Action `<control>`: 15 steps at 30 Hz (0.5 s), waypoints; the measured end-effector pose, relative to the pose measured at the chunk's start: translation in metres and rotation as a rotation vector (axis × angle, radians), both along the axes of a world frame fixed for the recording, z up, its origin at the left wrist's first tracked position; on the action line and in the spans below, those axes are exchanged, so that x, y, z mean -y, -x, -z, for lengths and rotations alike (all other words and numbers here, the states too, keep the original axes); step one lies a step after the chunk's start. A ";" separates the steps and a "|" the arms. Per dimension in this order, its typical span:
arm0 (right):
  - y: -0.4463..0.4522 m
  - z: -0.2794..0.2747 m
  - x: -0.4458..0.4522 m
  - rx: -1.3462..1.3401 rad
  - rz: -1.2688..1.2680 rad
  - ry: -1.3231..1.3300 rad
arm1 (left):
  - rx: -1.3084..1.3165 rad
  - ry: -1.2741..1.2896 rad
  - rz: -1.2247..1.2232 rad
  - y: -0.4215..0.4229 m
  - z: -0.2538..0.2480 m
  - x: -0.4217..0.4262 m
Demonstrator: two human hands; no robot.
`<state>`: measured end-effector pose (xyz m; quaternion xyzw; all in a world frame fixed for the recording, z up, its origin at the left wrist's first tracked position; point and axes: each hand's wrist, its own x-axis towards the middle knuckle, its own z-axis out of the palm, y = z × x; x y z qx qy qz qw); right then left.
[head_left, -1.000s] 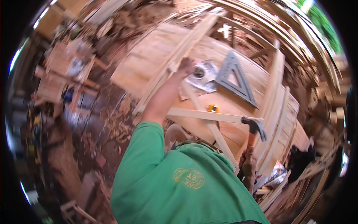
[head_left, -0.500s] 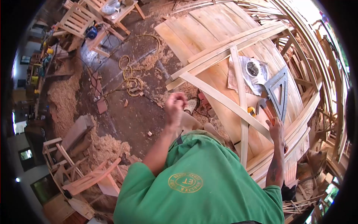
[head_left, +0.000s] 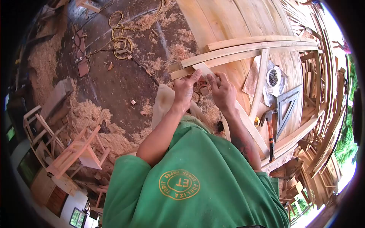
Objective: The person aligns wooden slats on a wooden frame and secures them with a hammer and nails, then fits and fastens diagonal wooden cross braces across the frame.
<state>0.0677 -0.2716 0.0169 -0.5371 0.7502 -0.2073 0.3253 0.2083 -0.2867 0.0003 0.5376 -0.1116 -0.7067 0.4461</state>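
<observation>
My left hand [head_left: 184,91] and my right hand [head_left: 224,93] meet at the upper end of a diagonal wooden strip [head_left: 251,129]. Fingers of both are closed around the strip's edges, the left thumb lying against its end. That end rests beside long parallel wooden rails [head_left: 243,48]. Another strip [head_left: 260,81] crosses the diagonal one. To the right lie a hammer [head_left: 270,133], a grey triangular square [head_left: 289,110] and a partly hidden yellow tape measure [head_left: 256,121]. A round container of nails [head_left: 273,77] sits on plastic or paper.
Wide boards [head_left: 232,19] form the work surface under the rails. A yellow cord [head_left: 122,41], shavings [head_left: 91,117] and offcuts lie on the floor at left. A small wooden chair frame [head_left: 78,154] stands at lower left. Long timber is stacked along the right.
The hammer has left my right hand and lies beside the square. My right hand has moved left to the strip's upper end, where my left hand has also come up. The view has shifted.
</observation>
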 end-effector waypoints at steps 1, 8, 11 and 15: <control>0.001 0.005 -0.001 -0.024 -0.011 0.062 | 0.003 0.045 -0.030 0.001 0.003 0.001; 0.002 0.000 0.001 0.019 0.032 -0.054 | 0.054 -0.012 -0.067 0.004 0.011 -0.001; 0.001 -0.003 0.002 0.034 0.050 -0.113 | -0.015 0.031 -0.182 0.012 0.007 0.001; 0.001 -0.003 0.002 0.028 0.024 -0.054 | -0.010 0.014 -0.165 0.011 0.013 0.000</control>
